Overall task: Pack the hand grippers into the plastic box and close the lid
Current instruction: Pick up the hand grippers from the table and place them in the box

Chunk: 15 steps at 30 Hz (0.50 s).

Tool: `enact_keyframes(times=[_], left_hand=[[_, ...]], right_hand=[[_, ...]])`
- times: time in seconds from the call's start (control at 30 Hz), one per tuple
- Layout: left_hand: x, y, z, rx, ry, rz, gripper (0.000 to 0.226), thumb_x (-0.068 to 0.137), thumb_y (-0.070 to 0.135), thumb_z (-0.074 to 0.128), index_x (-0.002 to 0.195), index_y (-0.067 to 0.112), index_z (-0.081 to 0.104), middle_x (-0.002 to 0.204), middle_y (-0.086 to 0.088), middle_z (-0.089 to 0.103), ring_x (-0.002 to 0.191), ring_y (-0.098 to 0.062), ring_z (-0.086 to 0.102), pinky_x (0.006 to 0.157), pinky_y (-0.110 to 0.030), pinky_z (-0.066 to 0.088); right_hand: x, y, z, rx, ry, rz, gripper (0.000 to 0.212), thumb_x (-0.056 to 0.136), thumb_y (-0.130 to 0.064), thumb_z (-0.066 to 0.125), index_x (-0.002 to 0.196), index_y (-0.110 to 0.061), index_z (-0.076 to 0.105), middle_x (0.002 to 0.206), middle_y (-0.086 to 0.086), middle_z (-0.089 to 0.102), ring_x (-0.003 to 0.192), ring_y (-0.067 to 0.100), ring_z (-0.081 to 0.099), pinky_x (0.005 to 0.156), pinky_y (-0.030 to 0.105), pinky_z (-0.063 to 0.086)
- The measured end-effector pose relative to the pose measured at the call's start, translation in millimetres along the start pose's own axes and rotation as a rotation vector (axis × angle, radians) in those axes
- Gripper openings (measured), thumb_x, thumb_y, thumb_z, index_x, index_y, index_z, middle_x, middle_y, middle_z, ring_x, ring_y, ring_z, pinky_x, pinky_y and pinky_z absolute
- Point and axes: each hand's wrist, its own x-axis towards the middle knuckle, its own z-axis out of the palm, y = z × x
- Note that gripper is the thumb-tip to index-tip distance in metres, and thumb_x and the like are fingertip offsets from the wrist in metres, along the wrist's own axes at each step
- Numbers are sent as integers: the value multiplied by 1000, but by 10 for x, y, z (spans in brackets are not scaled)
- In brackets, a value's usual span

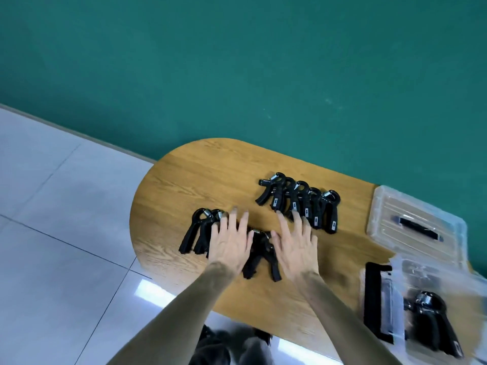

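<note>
Both my hands reach for the hand grippers on the bench.

My left hand [230, 243] and right hand [295, 246] are spread flat, each grip released, over the near row of hand grippers [259, 255] close to the bench's [200, 175] rounded left end. A second row [300, 204] lies toward the far edge. The plastic box [432, 309] stands at the near right corner with some grippers inside; its lid [411, 222] lies just behind it. I judge these tools stiff, light and springy, so I should take them by the handles.
</note>
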Motion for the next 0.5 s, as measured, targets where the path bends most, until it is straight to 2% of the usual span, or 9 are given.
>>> enact_keyframes(times=[0.13, 0.23, 0.37, 0.5], left_hand=[[123, -315, 186, -28, -48, -41, 60, 106, 48, 12, 160, 20, 10, 164, -11, 20, 140, -28, 32, 111, -44, 33], [224, -513, 330, -19, -96, -57, 63, 106, 48, 8, 160, 18, -2, 166, -10, 14, 141, -28, 31, 112, -46, 33], [405, -832, 599, 43, -168, -68, 68, 105, 51, 4, 154, 17, -30, 168, -10, -16, 153, -32, 10, 121, -56, 21], [575, -1064, 856, -7, -181, -144, 69, 102, 52, -1, 150, 18, -37, 161, -12, -35, 154, -36, -7, 123, -59, 12]], right_hand=[[220, -190, 195, 40, -54, 29, 53, 103, -43, 33, 152, -25, 24, 157, 14, 25, 138, 38, 34, 93, 52, 47], [415, -237, 318, 62, -81, 76, 53, 102, -42, 36, 151, -25, 24, 159, 15, 23, 140, 39, 30, 97, 54, 45], [722, -290, 500, 58, -108, 41, 52, 103, -40, 36, 150, -24, 24, 160, 14, 20, 144, 40, 23, 102, 58, 42], [1105, -339, 641, 56, -112, 38, 53, 103, -42, 36, 152, -24, 23, 162, 12, 15, 148, 43, 13, 109, 60, 35]])
